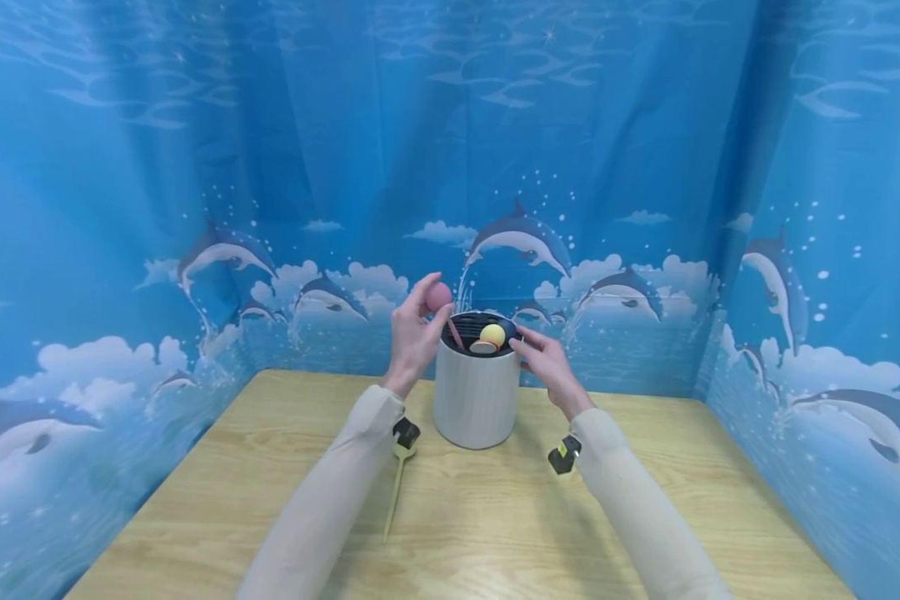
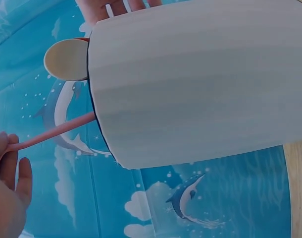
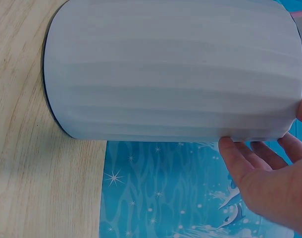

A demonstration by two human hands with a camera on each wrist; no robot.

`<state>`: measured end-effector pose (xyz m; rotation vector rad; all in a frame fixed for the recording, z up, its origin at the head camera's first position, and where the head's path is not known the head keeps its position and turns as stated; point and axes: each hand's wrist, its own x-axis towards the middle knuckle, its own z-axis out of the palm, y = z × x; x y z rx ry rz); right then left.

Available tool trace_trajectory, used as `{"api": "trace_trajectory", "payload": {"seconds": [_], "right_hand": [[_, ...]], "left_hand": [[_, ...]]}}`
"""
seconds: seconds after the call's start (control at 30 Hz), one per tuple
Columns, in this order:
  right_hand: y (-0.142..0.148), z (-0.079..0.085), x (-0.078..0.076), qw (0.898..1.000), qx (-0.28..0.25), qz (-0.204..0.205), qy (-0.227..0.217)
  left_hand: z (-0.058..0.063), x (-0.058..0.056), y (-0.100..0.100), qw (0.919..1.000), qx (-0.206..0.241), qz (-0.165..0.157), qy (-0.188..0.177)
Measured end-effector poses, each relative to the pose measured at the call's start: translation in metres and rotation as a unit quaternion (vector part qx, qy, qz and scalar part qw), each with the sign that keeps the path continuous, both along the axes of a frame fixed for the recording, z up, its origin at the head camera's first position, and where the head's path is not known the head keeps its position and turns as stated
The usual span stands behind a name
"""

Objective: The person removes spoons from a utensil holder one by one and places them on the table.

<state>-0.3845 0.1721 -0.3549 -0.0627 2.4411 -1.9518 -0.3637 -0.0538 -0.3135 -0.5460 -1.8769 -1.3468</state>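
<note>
A white, ribbed utensil holder (image 1: 476,400) with a black slotted top stands upright on the table. My left hand (image 1: 414,333) pinches a pink spoon (image 1: 438,297) just below its round head; the handle slants down into the holder's top. In the left wrist view the pink handle (image 2: 57,132) runs from my fingertips to the rim. My right hand (image 1: 546,362) grips the holder at its upper right edge, thumb at the rim and fingers against the side wall (image 3: 190,89). A yellow round utensil head (image 1: 492,335) and a beige one (image 1: 483,347) stick out of the top.
On the wooden table (image 1: 630,500) a yellow-green, long-handled utensil (image 1: 394,498) lies left of the holder, partly under my left wrist. A blue dolphin-print curtain (image 1: 607,167) encloses the table's back and sides. Small black cameras (image 1: 564,456) sit on both wrists.
</note>
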Motion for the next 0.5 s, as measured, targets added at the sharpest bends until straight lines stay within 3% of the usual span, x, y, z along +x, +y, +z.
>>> {"api": "trace_trajectory", "payload": {"seconds": [0.5], "right_hand": [[-0.0005,0.0006,0.0014,1.0,0.005,-0.002,0.0]], "left_hand": [[0.0102,0.0031,-0.0029,0.993,0.091,0.005,0.076]]}}
